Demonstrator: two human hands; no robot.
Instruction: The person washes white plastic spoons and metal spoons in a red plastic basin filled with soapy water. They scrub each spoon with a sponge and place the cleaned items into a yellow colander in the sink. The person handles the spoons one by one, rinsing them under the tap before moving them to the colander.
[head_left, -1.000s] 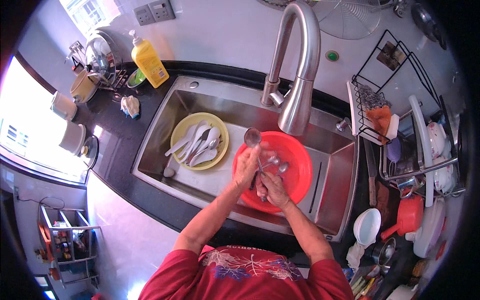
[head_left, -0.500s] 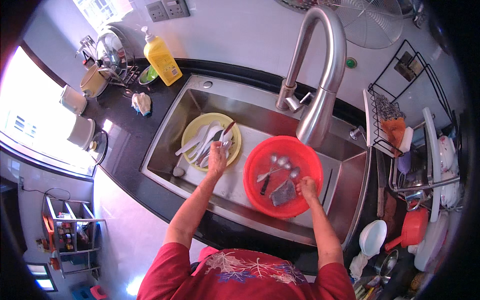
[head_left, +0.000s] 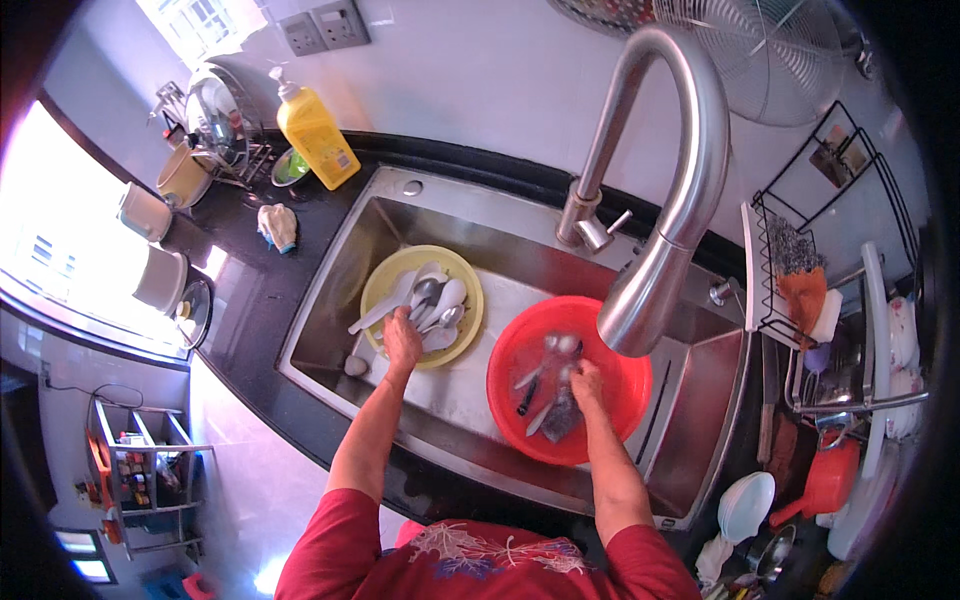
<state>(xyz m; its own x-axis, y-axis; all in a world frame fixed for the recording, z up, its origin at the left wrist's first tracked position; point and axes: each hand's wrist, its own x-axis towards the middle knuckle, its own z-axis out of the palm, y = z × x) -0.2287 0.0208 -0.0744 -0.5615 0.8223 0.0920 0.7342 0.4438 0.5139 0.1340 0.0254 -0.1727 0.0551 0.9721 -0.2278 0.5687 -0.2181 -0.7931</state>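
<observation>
In the left part of the steel sink [head_left: 345, 290] sits a yellow bowl [head_left: 473, 315] with several white and metal spoons in it. My left hand [head_left: 402, 342] is at the bowl's near side, fingers closed around the handle end of a dark metal spoon [head_left: 428, 290]. To the right stands a red basin [head_left: 625, 410] holding cloudy water. My right hand [head_left: 587, 385] reaches into it with fingers bent together; what they grip is hidden. Next to that hand are a grey scouring pad [head_left: 560, 415], a black-handled piece of cutlery [head_left: 527, 397] and several spoons [head_left: 566, 344].
A tall steel faucet [head_left: 690, 200] arches over the red basin. On the counter at left stand a yellow pump bottle [head_left: 318, 135], a crumpled cloth [head_left: 278, 228] and pots. At right are a wire rack [head_left: 785, 270], white bowls [head_left: 746, 503] and a red ladle-shaped scoop [head_left: 822, 485].
My right hand has moved from the red basin's right rim to its middle, stirring the water. My left hand has come slightly down and left; the dark red handle beside it no longer shows.
</observation>
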